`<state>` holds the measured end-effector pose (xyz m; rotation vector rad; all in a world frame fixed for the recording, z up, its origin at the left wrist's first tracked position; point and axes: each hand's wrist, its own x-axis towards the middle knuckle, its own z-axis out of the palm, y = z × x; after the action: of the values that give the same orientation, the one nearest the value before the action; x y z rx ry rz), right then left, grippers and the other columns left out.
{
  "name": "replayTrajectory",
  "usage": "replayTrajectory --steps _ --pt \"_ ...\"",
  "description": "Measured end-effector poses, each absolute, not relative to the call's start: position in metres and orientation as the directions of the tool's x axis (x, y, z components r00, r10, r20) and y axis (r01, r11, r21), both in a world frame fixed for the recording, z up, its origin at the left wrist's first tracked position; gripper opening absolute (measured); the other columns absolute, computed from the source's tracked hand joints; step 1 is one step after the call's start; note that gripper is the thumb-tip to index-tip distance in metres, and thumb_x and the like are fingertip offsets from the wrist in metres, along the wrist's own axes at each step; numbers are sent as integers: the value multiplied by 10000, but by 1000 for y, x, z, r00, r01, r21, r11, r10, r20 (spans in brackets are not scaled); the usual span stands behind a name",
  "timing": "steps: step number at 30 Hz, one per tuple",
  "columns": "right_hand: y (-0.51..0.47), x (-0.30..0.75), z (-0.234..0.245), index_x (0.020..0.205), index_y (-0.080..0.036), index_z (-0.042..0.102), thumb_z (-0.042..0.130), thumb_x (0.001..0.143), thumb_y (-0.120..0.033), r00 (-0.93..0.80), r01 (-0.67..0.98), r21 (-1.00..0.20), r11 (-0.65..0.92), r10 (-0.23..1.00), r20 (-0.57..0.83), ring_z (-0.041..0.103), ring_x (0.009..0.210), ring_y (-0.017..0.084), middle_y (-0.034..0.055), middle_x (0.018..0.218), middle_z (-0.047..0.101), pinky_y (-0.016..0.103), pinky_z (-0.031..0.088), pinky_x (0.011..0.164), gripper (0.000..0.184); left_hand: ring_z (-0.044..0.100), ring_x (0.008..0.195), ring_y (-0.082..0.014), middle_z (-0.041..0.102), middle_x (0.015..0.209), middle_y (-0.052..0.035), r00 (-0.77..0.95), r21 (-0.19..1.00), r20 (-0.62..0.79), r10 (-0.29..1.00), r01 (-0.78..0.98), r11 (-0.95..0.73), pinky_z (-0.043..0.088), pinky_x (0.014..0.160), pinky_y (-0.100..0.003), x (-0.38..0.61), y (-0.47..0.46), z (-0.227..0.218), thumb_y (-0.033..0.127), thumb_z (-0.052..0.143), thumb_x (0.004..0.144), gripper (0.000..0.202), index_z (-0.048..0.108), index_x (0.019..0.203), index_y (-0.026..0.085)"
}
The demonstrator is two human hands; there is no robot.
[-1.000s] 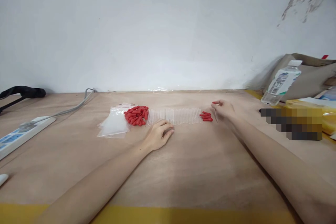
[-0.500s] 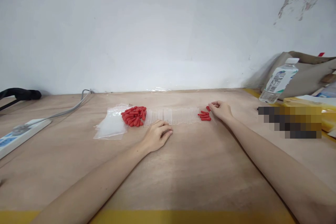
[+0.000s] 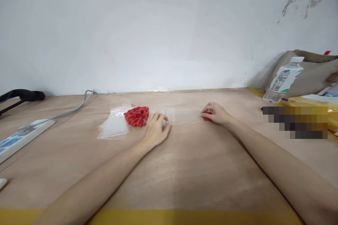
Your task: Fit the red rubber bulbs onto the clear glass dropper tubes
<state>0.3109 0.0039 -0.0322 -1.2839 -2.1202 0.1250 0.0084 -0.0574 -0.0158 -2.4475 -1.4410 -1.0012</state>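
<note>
A row of clear plastic tubes [image 3: 183, 116] lies across the middle of the wooden table [image 3: 185, 168]. At its left end sits a heap of red caps [image 3: 136, 116], beside flat clear bags [image 3: 114, 126]. My left hand [image 3: 155, 128] rests on the left part of the row, fingers curled over the tubes. My right hand [image 3: 215, 113] lies at the right end, fingers bent down over a small group of red caps [image 3: 206, 118] that mostly hide beneath it.
A white power strip [image 3: 18, 137] with a grey cable [image 3: 71, 110] lies at the left, a black object [image 3: 22, 95] behind it. At the right stand a tilted water bottle [image 3: 283, 79], a brown bag [image 3: 313, 75] and yellow packaging [image 3: 323, 109].
My right hand moved left from beside the loose red caps and came down over them. My left hand slid forward from the bare table onto the tube row.
</note>
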Motion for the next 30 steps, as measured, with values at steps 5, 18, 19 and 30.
replayTrajectory --steps 5,18,19,30 --pt "2 304 -25 715 -197 627 560 739 -298 -256 727 -386 569 745 616 505 790 188 49 795 567 344 394 758 124 440 936 -291 527 915 -109 158 189 519 840 937 -293 353 796 -424 14 -28 -6 383 502 764 223 592 790 181" --pt "-48 236 -35 800 -195 571 460 832 -279 -195 768 -272 579 617 762 512 755 203 50 764 608 350 374 724 143 427 975 -359 521 996 -220 9 85 389 921 995 -45 301 817 -446 48 -1 -1 357 499 707 325 657 770 80" --pt "-51 233 -35 807 -193 575 455 839 -273 -229 756 -258 601 613 756 511 754 202 54 772 609 345 377 718 147 429 973 -364 522 991 -227 -2 92 388 922 995 -37 298 816 -451 48 1 -1 348 502 707 323 658 770 72" --pt "-59 229 -32 871 -219 631 432 859 -262 -311 742 -236 627 635 708 531 794 206 66 825 614 357 409 721 204 452 957 -346 547 941 -202 117 142 403 908 972 -188 340 783 -471 41 -10 7 266 457 775 208 589 773 105"
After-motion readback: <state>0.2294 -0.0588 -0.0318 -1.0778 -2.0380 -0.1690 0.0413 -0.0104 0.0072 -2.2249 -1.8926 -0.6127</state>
